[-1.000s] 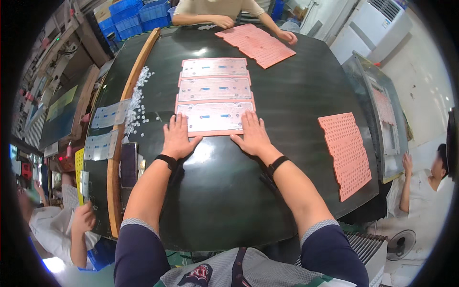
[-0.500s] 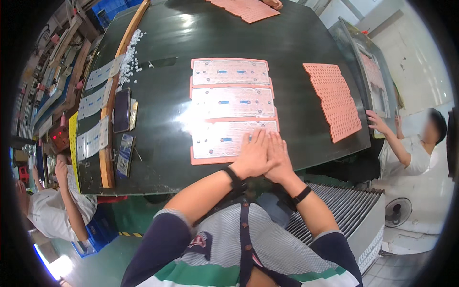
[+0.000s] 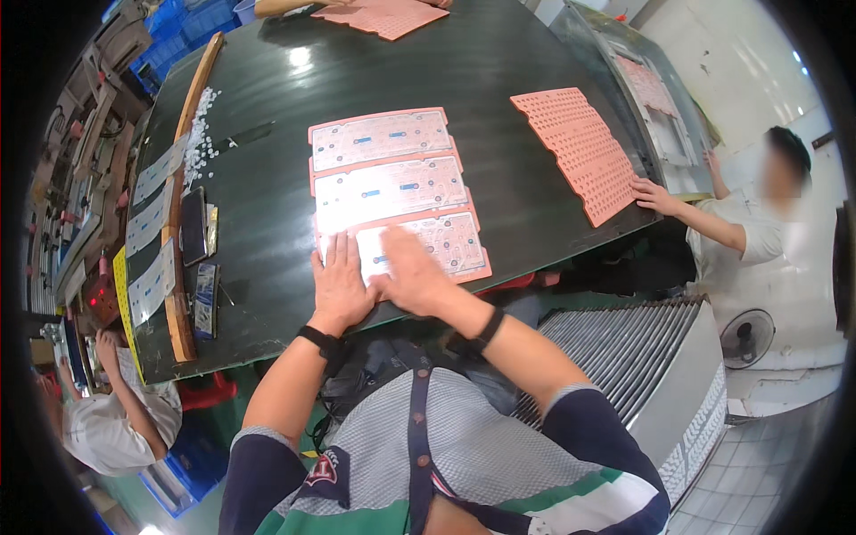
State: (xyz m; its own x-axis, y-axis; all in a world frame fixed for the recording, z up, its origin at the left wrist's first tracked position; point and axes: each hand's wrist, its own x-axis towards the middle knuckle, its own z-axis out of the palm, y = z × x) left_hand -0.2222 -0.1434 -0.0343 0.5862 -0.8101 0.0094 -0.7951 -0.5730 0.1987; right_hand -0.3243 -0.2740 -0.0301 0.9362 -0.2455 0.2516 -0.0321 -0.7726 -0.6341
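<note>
Since the earlier frame, our hands have spread slightly apart on the dark table point(image 3: 499, 80). Both lie flat, fingers open, on the nearest pink sheet point(image 3: 446, 241) at the table's near edge: left hand point(image 3: 341, 283), right hand point(image 3: 408, 272).

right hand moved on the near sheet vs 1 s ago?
Yes. The right hand has slid left across the nearest pink sheet, from its right part toward the middle, ending beside the left hand.
</note>
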